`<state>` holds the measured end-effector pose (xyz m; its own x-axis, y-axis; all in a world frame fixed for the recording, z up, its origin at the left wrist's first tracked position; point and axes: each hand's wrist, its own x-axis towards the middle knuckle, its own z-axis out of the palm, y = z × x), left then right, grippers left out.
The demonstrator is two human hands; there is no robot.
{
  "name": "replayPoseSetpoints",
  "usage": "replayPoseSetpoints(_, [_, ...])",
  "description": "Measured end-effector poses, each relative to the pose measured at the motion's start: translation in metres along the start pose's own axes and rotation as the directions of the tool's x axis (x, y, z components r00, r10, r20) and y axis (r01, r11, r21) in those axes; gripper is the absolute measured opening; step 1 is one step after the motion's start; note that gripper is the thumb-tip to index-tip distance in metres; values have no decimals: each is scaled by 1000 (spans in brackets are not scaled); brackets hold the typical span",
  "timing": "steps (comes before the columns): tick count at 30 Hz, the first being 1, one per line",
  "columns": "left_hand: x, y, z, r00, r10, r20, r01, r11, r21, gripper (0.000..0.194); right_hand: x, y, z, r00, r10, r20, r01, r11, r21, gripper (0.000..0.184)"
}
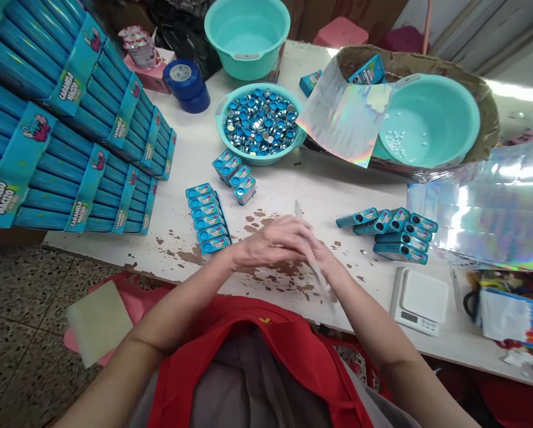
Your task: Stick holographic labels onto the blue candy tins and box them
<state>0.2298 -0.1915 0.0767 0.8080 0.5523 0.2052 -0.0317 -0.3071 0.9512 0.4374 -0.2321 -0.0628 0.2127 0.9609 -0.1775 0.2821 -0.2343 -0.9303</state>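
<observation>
My left hand (278,241) and my right hand (323,257) meet over the middle of the white table. Between them is a thin pale sheet (317,274), seen nearly edge-on and blurred by motion. The fingers of my left hand are curled and press against it from the left. My right hand grips it from the other side, its fingers mostly hidden. To the left lies a row of small blue boxes (207,218) with round recesses on top. Several blue boxes with dark round holes (400,235) are grouped on the right.
Behind my hands stands a turquoise basin (219,122) full of blue and silver caps. A cardboard box (489,119) holds another basin (436,113) with small white pieces. Stacked blue display cartons (52,89) fill the left. A white scale (420,300) and shiny holographic sheets (494,205) lie right.
</observation>
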Motion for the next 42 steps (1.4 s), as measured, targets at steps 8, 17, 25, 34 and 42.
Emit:
replayPoseSetpoints(8, [-84, -75, -12, 687, -695, -211, 675, 718, -170, 35, -21, 24, -8, 929, 355, 108, -368, 917, 152, 48])
replayPoseSetpoints(17, [-27, -94, 48, 701, -650, -292, 697, 540, 472, 28, -90, 41, 20, 935, 302, 184, -333, 928, 169, 45])
replayPoseSetpoints(25, [-18, -129, 65, 800, -584, -135, 592, 734, 333, 26, -77, 32, 5, 985, -167, -44, 141, 925, -353, 47])
replayPoseSetpoints(34, [-11, -137, 71, 808, -584, -75, 577, 762, 294, 26, -71, 42, 10, 884, -348, 313, 465, 572, -676, 39])
replayPoseSetpoints(42, [-14, -149, 74, 733, -658, -171, 670, 655, 350, 26, -85, 10, -15, 881, -315, 352, 472, 590, -655, 23])
